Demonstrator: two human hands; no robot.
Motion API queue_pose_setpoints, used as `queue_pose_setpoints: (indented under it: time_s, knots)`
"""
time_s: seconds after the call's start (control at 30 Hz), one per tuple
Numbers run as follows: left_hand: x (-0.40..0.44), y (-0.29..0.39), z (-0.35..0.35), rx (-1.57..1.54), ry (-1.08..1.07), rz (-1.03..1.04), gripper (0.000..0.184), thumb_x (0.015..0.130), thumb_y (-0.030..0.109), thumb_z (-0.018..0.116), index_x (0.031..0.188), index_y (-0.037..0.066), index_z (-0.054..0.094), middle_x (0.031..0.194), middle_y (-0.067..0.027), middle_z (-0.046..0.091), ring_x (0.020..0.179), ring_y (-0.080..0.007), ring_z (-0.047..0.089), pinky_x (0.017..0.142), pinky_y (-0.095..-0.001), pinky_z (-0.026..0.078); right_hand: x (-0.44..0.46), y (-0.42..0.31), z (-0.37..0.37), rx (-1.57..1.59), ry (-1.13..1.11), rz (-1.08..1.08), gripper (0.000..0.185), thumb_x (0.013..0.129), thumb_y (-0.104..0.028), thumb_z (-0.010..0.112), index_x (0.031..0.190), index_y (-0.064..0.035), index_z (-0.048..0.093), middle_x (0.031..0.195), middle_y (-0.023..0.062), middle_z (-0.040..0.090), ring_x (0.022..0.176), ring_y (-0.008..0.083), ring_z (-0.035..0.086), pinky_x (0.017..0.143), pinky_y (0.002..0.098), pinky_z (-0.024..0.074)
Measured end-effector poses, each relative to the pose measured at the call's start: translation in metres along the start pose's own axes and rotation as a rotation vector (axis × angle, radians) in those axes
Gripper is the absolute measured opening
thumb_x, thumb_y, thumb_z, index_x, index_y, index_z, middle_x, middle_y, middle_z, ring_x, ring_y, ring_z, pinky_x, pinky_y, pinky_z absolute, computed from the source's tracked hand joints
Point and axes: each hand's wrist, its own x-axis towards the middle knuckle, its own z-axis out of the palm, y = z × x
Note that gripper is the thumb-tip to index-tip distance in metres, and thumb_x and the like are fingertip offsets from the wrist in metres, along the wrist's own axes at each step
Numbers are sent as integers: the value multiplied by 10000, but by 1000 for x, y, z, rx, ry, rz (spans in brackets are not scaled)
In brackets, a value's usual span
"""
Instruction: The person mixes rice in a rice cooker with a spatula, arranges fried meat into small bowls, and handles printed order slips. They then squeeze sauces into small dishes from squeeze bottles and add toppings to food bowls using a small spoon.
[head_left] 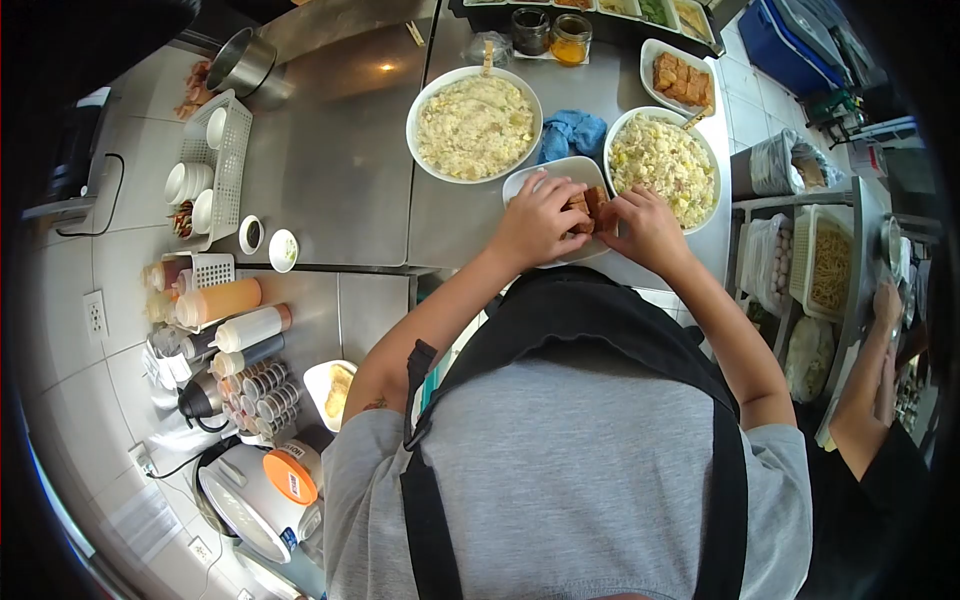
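A white dish (527,180) lies at the table's near edge, between two large white bowls of fried rice. In it are reddish-brown, block-shaped food pieces (590,204), perhaps fried meat, partly hidden by my fingers. My left hand (540,218) reaches over the dish from the left, its fingers curled down on the pieces. From the right, my right hand (642,228) pinches at the same pieces with thumb and fingertips. Left of the dish stands one bowl of fried rice (474,125); the other fried rice bowl (662,165) is just beyond my right hand.
A blue cloth (572,135) lies between the bowls. Behind are a second dish of brown pieces (682,82) and two sauce jars (570,40). Sauce bottles (225,300) and a white basket (232,165) stand left. At right, a co-worker's arm (868,385) reaches near shelves.
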Motion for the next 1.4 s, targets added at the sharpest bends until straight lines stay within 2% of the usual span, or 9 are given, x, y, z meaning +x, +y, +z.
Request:
queue_pose_setpoints:
  time_s: [0.17, 0.4, 0.67, 0.87, 1.03, 1.13, 1.27, 1.37, 1.4]
  knots:
    - [1, 7, 6, -120, -40, -241, 202, 737, 268, 750, 896, 160, 688, 1214, -83, 629, 1122, -318, 583, 992, -443, 440, 2, 0, 3, 9, -4, 53, 359, 625, -114, 803, 937, -104, 625, 794, 27, 642, 819, 240, 609, 782, 370, 492]
    - [7, 0, 6, -188, -97, -205, 417, 716, 270, 770, 1091, 151, 631, 1159, -91, 641, 1082, -317, 591, 976, -425, 460, 11, -2, -9, 1, -109, 70, 717, 639, -166, 788, 1301, -75, 528, 949, 116, 665, 897, 302, 611, 875, 404, 469]
    - [12, 9, -7, -319, -135, -418, 701, 665, 246, 818, 1291, 168, 510, 1147, -107, 626, 1038, -333, 594, 955, -432, 459, 19, -16, -12, -119, -32, 53, 827, 604, -214, 828, 1342, -62, 489, 1092, 129, 577, 1045, 324, 544, 915, 415, 458]
    - [7, 2, -10, -224, 150, -199, 772, 608, 241, 862, 1295, 167, 517, 1188, -129, 573, 1083, -317, 569, 923, -433, 474, 20, -26, -3, -90, 18, 71, 893, 594, -210, 837, 1387, -91, 445, 1222, 119, 536, 1124, 325, 506, 972, 432, 434]
    - [-22, 14, -71, -314, 296, -480, 519, 703, 129, 831, 1170, 105, 605, 1084, -93, 556, 1067, -227, 563, 853, -363, 500, 16, -29, -9, -75, 40, 40, 841, 593, -212, 841, 1355, -129, 496, 1236, 96, 543, 1125, 316, 508, 971, 435, 433]
    - [-91, 6, -105, -481, 353, -1105, 475, 724, -26, 728, 1166, 90, 598, 1070, -121, 529, 1050, -255, 560, 827, -309, 515, 14, -36, -16, -54, 30, 53, 816, 596, -203, 838, 1340, -153, 508, 1244, 92, 539, 1143, 319, 501, 980, 440, 429]
    - [-185, 16, -104, 142, -270, -1038, 711, 673, -34, 667, 1346, 91, 474, 1313, -211, 452, 1302, -361, 408, 1067, -475, 355, 19, -45, -14, 19, -34, 38, 785, 594, -205, 841, 1310, -151, 523, 1258, 96, 530, 1166, 321, 491, 1002, 443, 412]
    - [-147, 56, -105, 466, -387, -1090, 849, 672, 84, 702, 1451, 152, 370, 1426, -232, 352, 1394, -420, 244, 1105, -607, 192, 30, -51, -3, 29, -75, -34, 775, 592, -209, 844, 1296, -147, 527, 1266, 104, 525, 1174, 324, 488, 1023, 443, 390]
    - [-152, 45, -92, 341, -192, -1023, 857, 691, 209, 743, 1464, 185, 375, 1434, -214, 341, 1387, -419, 236, 1088, -669, 123, 33, -53, 2, 23, -88, -64, 774, 591, -210, 844, 1294, -146, 527, 1269, 107, 523, 1176, 325, 488, 1030, 442, 382]
